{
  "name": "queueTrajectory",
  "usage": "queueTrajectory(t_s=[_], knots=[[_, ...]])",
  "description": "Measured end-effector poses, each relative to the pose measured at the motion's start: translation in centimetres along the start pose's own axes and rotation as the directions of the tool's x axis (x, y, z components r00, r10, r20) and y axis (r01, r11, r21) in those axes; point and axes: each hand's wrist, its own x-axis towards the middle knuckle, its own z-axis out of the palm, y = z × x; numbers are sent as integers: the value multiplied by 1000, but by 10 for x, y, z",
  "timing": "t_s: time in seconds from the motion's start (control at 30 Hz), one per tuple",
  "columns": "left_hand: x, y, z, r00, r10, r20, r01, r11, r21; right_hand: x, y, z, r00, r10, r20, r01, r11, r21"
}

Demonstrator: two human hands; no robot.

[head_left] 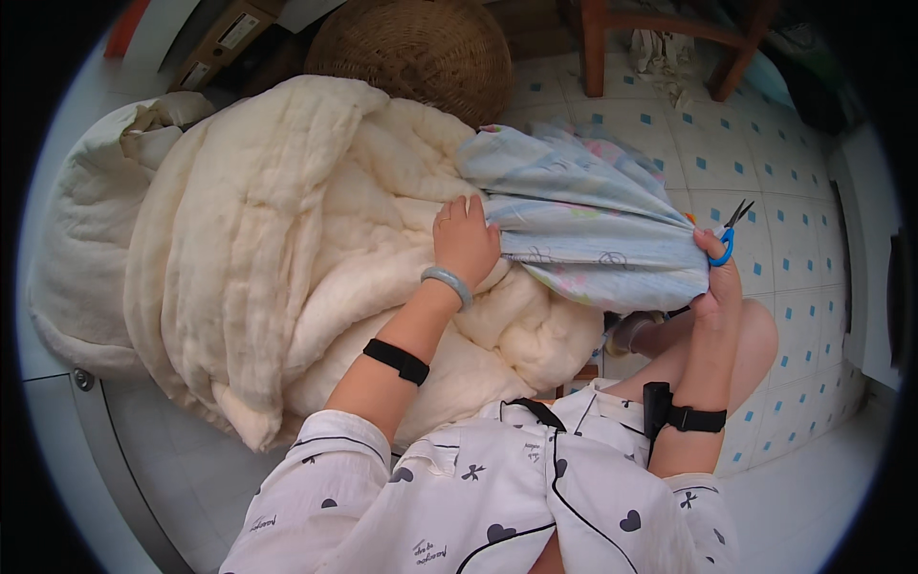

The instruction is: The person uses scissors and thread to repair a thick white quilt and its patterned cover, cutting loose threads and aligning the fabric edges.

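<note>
A thick cream cotton quilt (229, 220) lies in a bulky heap across my lap and to the left. From its right side stretches a light blue cloth (602, 225) with pink floral patches, pulled into long folds. My left hand (466, 237) is closed at the cloth's left end, its knuckles up, right against the quilt; its fingertips are partly hidden. With my right hand (719, 282) I grip the cloth's right end. Small scissors (722, 246) with blue handles are also in that hand, a finger at the loop and the blades pointing up and away.
A round woven basket (411, 53) stands behind the quilt. Wooden stool legs (593, 48) rise at the far right, near a crumpled pale cloth (662, 55). Cardboard boxes (225, 38) are at the far left. White floor tiles (765, 230) with blue diamonds extend on the right.
</note>
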Motion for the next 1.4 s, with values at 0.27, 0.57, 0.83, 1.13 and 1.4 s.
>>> queueTrajectory(t_s=[0.27,0.57,0.83,1.13,1.4], knots=[[-31,82,70,999,-10,51,21,976,-217,-16,2,0,976,-218,-22,178,850,-497],[-53,103,82,984,180,16,-168,947,-272,-41,79,111,651,-125,748,503,-668,-549],[-67,99,99,935,123,-334,-289,809,-511,-7,142,105,703,177,689,513,-797,-318],[-65,96,94,937,164,-310,-309,803,-509,-4,152,103,641,151,753,511,-816,-271],[-65,101,87,930,164,-330,-329,772,-544,1,146,103,737,179,652,460,-840,-289]])
